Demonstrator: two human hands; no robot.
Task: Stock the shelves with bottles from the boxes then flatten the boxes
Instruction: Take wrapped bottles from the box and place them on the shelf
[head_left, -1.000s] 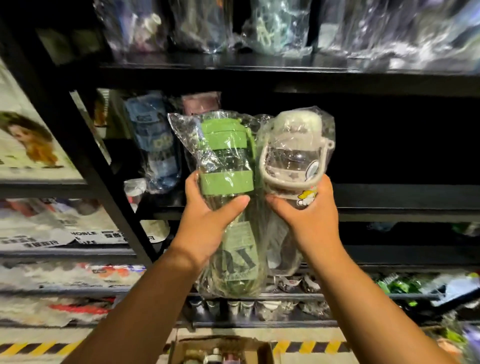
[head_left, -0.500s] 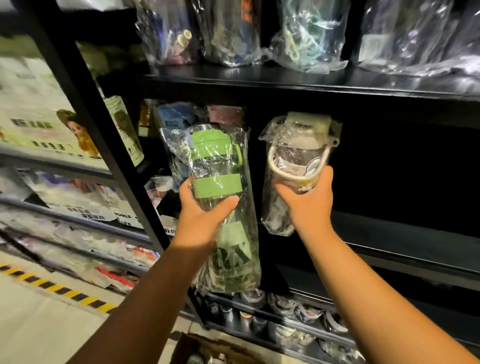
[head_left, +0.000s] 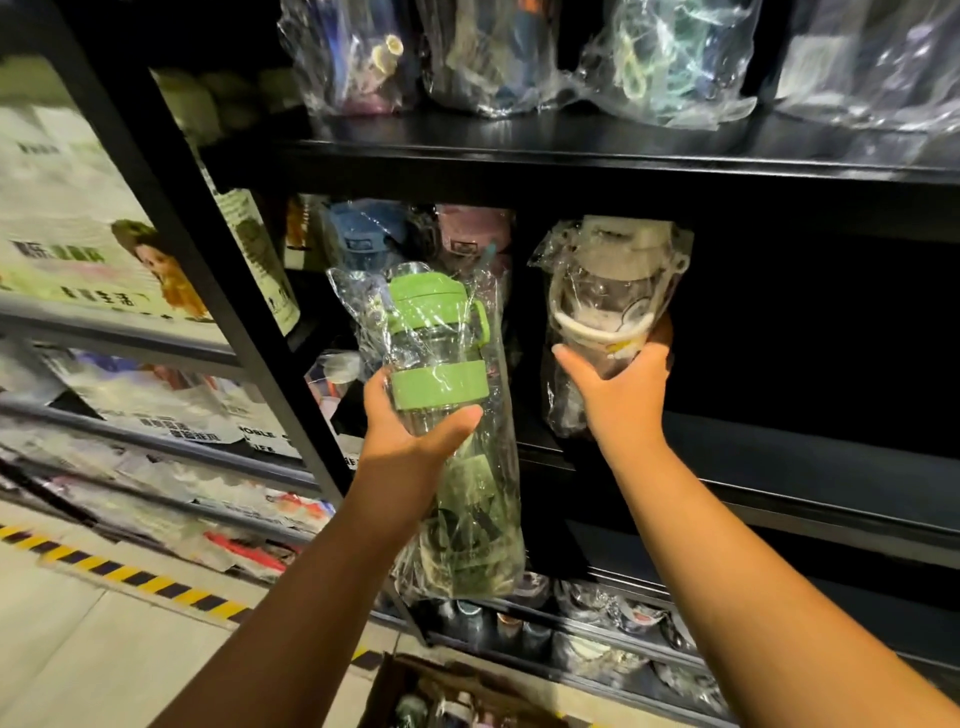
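Green-lidded bottle (head_left: 439, 374) is held in the curled fingers (head_left: 460, 418) of my left hand (head_left: 410, 441) before the shelf (head_left: 805, 457), white-handled bottle (head_left: 608, 301) clasped by my right hand (head_left: 621, 402) at its lip; I judge the slick plastic wrap (head_left: 467, 519) could let either slip.

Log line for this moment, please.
left hand: holds green bottle, off shelf | right hand: holds white bottle at middle shelf | box: bottles inside

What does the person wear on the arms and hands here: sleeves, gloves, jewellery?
Nothing that the picture shows. The left hand and the right hand are bare, with no gloves or rings visible. The left forearm and the right forearm are uncovered down to the picture's edge: no sleeves, watch or bracelet.
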